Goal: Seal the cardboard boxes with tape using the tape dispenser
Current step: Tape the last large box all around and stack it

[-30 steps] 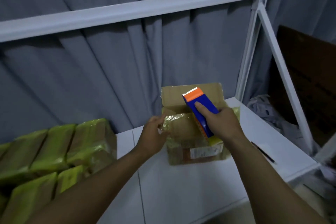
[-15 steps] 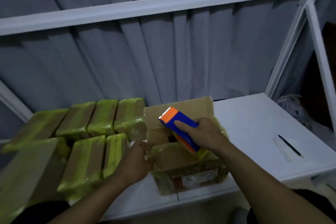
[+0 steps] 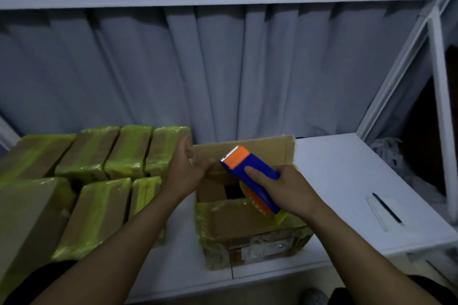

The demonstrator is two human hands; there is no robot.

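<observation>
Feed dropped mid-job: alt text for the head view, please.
The right hand grips a blue and orange tape dispenser above an open cardboard box on a white table, while the left hand rests against the box's left flap. Boxes wrapped in yellow-green tape sit to the left.

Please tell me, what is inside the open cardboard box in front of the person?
Inside the open cardboard box only a folded inner flap and a dark gap show. The tape dispenser in the right hand covers the rest, so contents cannot be told.
</observation>
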